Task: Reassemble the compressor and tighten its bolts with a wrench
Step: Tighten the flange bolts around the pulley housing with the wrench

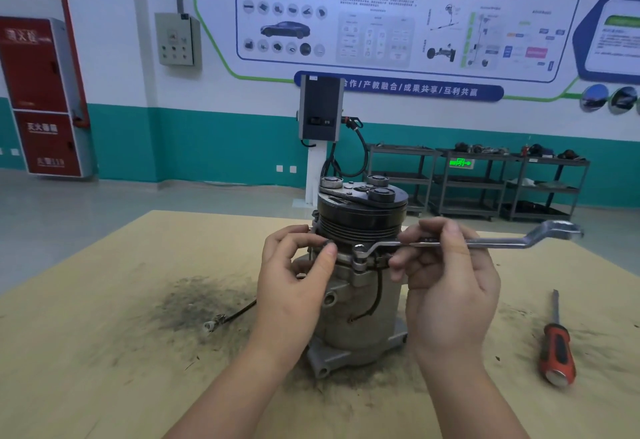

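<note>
The compressor (360, 303) stands upright on the wooden table (104, 352), grey body below and a black grooved pulley (362, 220) on top. My right hand (446, 286) grips the shaft of a silver offset ring wrench (502, 242). The wrench's ring end sits on a bolt (360, 255) at the flange under the pulley. My left hand (298, 275) pinches a small dark bolt (327, 243) at the flange's left side with thumb and fingers.
A red-handled screwdriver (557, 345) lies on the table at the right. A black wire with a ring terminal (225, 319) trails left of the compressor. Dark grime stains the table around it. Behind stand a charging post (320, 116) and metal shelf carts (502, 182).
</note>
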A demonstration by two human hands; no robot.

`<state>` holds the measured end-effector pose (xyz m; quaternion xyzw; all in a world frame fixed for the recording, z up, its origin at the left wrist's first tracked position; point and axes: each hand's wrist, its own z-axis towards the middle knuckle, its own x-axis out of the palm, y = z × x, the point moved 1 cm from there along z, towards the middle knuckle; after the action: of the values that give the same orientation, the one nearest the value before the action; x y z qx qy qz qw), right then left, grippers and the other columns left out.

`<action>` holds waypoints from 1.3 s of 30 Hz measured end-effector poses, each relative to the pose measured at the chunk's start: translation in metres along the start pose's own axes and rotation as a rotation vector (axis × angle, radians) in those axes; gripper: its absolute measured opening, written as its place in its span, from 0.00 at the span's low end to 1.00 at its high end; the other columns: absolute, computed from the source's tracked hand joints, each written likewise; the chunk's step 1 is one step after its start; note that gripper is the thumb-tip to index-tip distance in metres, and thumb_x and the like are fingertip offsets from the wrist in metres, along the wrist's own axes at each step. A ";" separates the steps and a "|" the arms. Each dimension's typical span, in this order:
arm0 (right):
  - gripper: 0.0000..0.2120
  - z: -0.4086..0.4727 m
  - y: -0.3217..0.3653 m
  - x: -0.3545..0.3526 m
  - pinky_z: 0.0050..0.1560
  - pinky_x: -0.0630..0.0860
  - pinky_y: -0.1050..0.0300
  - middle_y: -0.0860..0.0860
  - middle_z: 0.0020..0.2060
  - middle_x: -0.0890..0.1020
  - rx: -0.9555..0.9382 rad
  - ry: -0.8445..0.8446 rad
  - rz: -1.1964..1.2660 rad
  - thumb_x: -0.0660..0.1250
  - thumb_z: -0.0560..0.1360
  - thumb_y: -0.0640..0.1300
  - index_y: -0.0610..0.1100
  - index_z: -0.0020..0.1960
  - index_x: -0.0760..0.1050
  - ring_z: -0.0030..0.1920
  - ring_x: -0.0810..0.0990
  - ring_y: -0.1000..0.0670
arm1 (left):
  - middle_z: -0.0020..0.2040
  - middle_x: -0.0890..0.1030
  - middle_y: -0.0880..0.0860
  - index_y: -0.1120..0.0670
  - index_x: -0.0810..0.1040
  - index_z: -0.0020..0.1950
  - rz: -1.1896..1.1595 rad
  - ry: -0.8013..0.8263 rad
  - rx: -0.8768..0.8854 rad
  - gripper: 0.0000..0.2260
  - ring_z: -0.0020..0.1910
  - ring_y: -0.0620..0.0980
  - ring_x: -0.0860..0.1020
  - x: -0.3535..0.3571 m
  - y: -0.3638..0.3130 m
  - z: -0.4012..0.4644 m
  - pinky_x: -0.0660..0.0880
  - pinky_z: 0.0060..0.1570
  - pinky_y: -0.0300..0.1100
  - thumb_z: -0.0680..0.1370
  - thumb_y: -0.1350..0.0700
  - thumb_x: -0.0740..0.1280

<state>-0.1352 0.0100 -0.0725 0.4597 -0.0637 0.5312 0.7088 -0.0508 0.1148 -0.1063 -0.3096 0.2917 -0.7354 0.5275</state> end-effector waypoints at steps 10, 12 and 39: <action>0.14 -0.010 -0.014 0.001 0.28 0.73 0.61 0.51 0.33 0.80 -0.236 -0.027 -0.098 0.54 0.83 0.45 0.44 0.44 0.74 0.27 0.77 0.51 | 0.55 0.74 0.49 0.51 0.77 0.46 -0.055 0.001 -0.009 0.05 0.44 0.38 0.80 0.002 0.002 -0.001 0.77 0.42 0.31 0.73 0.56 0.72; 0.13 -0.020 -0.016 0.004 0.36 0.75 0.63 0.56 0.39 0.80 -0.477 0.163 -0.290 0.56 0.83 0.49 0.49 0.45 0.76 0.34 0.79 0.54 | 0.55 0.74 0.48 0.51 0.79 0.46 -0.013 0.005 0.002 0.05 0.45 0.38 0.80 0.002 0.005 -0.001 0.76 0.43 0.30 0.76 0.60 0.70; 0.11 0.001 -0.005 0.002 0.25 0.71 0.61 0.49 0.29 0.78 0.044 -0.106 0.039 0.51 0.84 0.43 0.44 0.45 0.67 0.24 0.74 0.50 | 0.57 0.73 0.48 0.50 0.80 0.48 0.043 0.022 0.037 0.04 0.51 0.35 0.77 0.000 0.007 -0.003 0.74 0.44 0.27 0.78 0.58 0.66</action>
<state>-0.1304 0.0107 -0.0736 0.5014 -0.0986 0.5212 0.6836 -0.0492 0.1135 -0.1136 -0.2852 0.2905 -0.7326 0.5455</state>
